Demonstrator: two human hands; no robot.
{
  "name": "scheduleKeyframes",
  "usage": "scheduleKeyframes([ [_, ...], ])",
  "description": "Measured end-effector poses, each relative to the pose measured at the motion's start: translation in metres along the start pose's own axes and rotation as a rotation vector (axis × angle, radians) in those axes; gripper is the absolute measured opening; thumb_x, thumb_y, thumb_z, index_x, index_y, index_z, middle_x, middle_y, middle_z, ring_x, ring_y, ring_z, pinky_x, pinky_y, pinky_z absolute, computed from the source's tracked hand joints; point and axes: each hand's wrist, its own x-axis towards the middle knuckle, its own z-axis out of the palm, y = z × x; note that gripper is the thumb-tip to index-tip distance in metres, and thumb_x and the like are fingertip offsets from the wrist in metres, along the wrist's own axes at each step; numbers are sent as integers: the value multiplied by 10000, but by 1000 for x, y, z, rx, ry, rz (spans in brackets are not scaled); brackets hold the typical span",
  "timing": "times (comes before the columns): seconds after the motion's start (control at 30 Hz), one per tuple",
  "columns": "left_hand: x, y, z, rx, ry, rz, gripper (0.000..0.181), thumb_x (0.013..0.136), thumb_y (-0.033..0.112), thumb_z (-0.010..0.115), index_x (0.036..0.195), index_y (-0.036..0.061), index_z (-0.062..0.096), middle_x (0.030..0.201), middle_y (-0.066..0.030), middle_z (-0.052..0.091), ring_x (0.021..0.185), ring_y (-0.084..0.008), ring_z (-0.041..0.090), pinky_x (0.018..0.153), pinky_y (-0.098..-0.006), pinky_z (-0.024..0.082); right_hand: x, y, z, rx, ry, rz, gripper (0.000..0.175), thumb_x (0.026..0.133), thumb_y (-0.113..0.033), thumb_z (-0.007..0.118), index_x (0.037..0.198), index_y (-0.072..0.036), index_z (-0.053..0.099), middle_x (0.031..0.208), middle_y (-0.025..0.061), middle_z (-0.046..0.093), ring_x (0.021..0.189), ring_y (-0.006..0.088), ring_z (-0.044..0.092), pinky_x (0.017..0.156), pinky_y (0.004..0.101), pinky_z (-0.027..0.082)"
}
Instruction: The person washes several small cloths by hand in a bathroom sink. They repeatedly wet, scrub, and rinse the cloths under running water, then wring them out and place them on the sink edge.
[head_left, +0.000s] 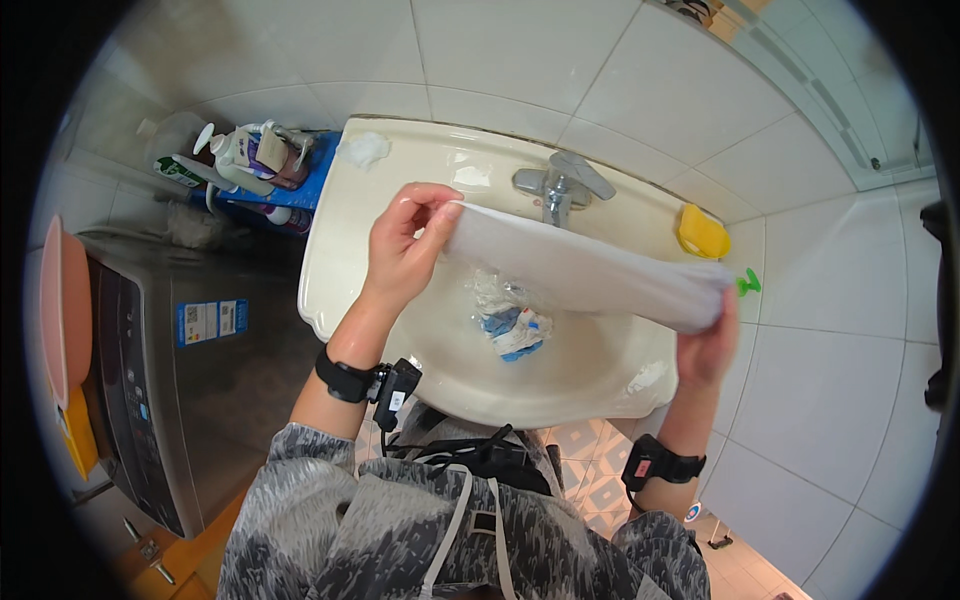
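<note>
A white cloth item (577, 259), perhaps a sock, is stretched between my hands above the washbasin (427, 352). My left hand (411, 236) pinches one end between thumb and fingers. At the other end, my right hand (706, 345) grips the bunched fabric, slightly blurred and partly behind it. Beneath the cloth, a wet white and blue bundle of fabric (514, 326) lies in the bowl, with water around it. Behind the cloth stands the chrome faucet (559, 187), its spout end hidden.
A yellow soap dish or sponge (703, 232) sits on the basin's right rim, near a green pump top (748, 283). White crumpled material (364, 150) lies at the back left. Bottles (244, 161) crowd a blue shelf (324, 161). A washing machine (217, 375) stands left, beside a pink basin (66, 315).
</note>
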Motion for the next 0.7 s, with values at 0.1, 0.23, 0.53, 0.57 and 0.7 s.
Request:
scheduleKeyframes([
  [0.1,-11,-53,13,287,76,-56,132,844,100,624,965,46,622,903,-40,603,759,-150,572,679,-271,476,8,43,-22,-542,10,215,276,919,-244,560,954,16,644,866,76,657,756,155,624,689,302,499],
  [0.23,-67,-105,41,475,-255,-168,197,784,127,661,971,71,632,956,-105,614,856,-284,593,730,-351,488,7,112,-48,-1284,-88,76,232,859,-253,607,868,-32,676,734,90,650,610,208,607,622,317,484],
  [0.53,-142,-130,98,838,-463,-75,448,650,128,713,1081,103,590,1132,-128,530,1036,-356,522,887,-402,453,22,245,-23,-1588,-343,-393,300,816,-271,612,1072,-121,655,1166,119,584,1071,292,540,849,394,435],
  [0.57,-141,-134,97,826,-495,-90,463,627,116,720,1071,96,590,1135,-136,527,1039,-354,528,891,-392,452,20,252,-26,-1770,-414,-377,317,818,-287,606,1092,-133,649,1209,118,564,1130,295,514,896,415,413],
  [0.7,-138,-140,63,528,-582,-214,508,594,72,712,1083,80,572,1086,-162,531,1016,-356,532,890,-411,453,20,257,-57,-1511,-616,-358,256,817,-309,600,1001,-154,688,1184,117,583,1194,298,475,962,461,353],
])
